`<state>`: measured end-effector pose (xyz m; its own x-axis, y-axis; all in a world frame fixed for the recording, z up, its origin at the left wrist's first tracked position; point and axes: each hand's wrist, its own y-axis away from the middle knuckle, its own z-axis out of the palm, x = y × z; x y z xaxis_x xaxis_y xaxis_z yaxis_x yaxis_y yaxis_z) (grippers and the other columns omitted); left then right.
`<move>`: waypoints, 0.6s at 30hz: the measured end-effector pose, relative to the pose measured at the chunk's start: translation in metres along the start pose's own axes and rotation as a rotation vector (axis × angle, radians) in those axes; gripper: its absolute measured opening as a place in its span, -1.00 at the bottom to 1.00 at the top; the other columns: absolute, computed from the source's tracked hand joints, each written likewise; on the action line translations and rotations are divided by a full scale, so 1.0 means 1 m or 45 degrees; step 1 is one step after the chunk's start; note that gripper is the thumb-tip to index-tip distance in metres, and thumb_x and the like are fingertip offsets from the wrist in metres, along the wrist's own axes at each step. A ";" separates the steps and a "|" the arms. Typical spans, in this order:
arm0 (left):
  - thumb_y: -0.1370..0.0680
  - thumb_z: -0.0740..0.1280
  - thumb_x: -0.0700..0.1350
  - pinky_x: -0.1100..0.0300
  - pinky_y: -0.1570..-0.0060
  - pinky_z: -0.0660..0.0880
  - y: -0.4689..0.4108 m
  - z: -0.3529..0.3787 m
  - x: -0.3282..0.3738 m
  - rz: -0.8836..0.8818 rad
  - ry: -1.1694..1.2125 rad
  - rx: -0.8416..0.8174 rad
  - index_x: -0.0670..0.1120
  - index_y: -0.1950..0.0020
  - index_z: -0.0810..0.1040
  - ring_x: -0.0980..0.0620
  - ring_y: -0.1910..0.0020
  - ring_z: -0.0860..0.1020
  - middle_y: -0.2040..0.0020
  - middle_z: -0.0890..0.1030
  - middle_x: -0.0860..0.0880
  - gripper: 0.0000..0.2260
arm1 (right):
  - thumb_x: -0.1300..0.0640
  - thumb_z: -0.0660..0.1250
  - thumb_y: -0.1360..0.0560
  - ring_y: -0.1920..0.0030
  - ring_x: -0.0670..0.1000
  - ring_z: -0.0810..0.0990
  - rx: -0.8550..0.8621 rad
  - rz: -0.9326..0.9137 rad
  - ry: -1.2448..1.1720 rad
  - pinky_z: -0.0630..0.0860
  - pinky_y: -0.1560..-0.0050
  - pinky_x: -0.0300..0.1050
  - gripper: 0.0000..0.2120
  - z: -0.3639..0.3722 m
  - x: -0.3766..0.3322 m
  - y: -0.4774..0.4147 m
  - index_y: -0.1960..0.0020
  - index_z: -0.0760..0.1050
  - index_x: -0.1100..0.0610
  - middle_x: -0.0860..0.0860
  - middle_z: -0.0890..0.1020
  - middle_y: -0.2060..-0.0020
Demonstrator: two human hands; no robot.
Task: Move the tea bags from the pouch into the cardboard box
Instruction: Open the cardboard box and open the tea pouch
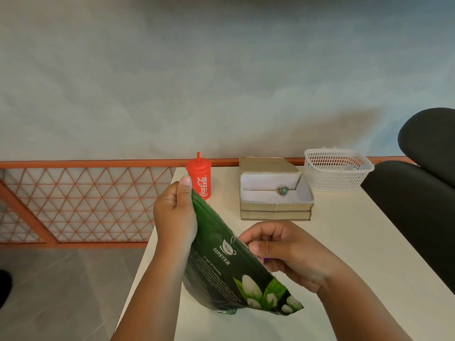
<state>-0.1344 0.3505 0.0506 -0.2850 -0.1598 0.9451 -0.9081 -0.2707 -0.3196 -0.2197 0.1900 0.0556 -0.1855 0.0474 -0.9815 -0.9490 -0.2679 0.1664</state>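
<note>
A dark green tea pouch [221, 264] with white flowers printed on it is held tilted above the near part of the table. My left hand [174, 212] grips its upper left edge. My right hand [283, 252] has its fingers curled at the pouch's right-hand edge, and a small purple thing shows under them. The open cardboard box [275, 207], white inside, stands beyond the pouch on the table; a small round greenish object [283, 190] lies in it. No tea bag is plainly visible.
A red lidded cup with a straw [200, 179] stands left of the box. A white plastic basket [337, 169] sits to the box's right. A black chair [423, 183] is at the right. The table's left edge [147, 244] drops to the floor, with an orange lattice railing [86, 203] behind.
</note>
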 end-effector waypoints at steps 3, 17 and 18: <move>-0.60 0.14 -0.01 0.33 0.42 0.32 0.002 -0.001 0.001 0.005 -0.003 0.007 -0.18 0.36 0.36 0.13 0.44 0.35 0.44 0.36 -0.02 -0.61 | 0.31 0.35 -0.44 0.35 -0.06 0.51 0.024 -0.001 0.016 0.45 0.45 -0.32 -0.82 0.001 0.000 0.001 0.22 0.65 0.09 0.05 0.62 0.30; -0.60 0.14 0.00 0.31 0.40 0.34 0.009 0.001 0.005 0.004 0.027 -0.021 -0.15 0.37 0.33 0.09 0.42 0.36 0.42 0.37 -0.03 -0.62 | 0.23 0.30 -0.50 0.08 0.09 0.61 0.150 0.002 0.177 0.52 0.21 -0.12 -0.81 0.010 -0.007 0.005 0.16 0.62 0.01 0.04 0.69 0.15; -0.60 0.14 0.00 0.27 0.38 0.33 0.009 0.001 0.004 0.007 0.033 -0.029 -0.17 0.36 0.34 0.08 0.41 0.36 0.42 0.38 -0.04 -0.62 | 0.20 0.30 -0.50 0.08 0.07 0.63 0.158 0.009 0.195 0.52 0.20 -0.13 -0.85 0.011 -0.007 0.005 0.14 0.61 0.01 0.01 0.69 0.15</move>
<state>-0.1435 0.3462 0.0518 -0.2974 -0.1365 0.9449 -0.9131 -0.2484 -0.3233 -0.2262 0.1989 0.0645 -0.1604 -0.1039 -0.9816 -0.9737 -0.1464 0.1746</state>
